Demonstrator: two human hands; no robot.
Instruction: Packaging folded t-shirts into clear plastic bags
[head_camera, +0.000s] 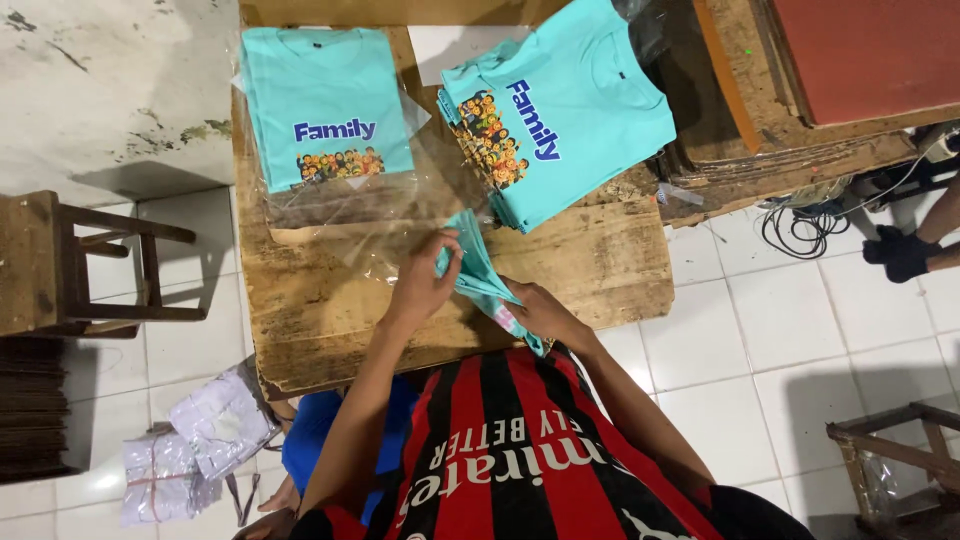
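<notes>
Taking the wooden table (330, 310) as the landmark, a dark wooden stool (70, 265) stands on the white tiled floor off its left edge, and below that, by the table's near left corner, lie bundles of white bags (190, 450). On the table's far left part rests a folded turquoise shirt (325, 100) inside a clear plastic bag (350, 215), whose open mouth spreads toward the table's near edge. At the mouth of that bag, over the middle of the table, the left hand (422, 283) has its fingers curled shut on the upper end of a folded shirt (480, 278) of the same turquoise, which runs slantwise down toward the near edge. The right hand (540, 312) closes on the lower end of that shirt, fingers wrapped about the cloth, just over the table's near edge. Beyond both hands, on the table's far right part, sits a stack of shirts (565, 110), turned at an angle. Off the table's right side lie layered boards (800, 110), then a coil of black cable (800, 225) on the tiles, and another person's dark-shod foot (900, 252).
</notes>
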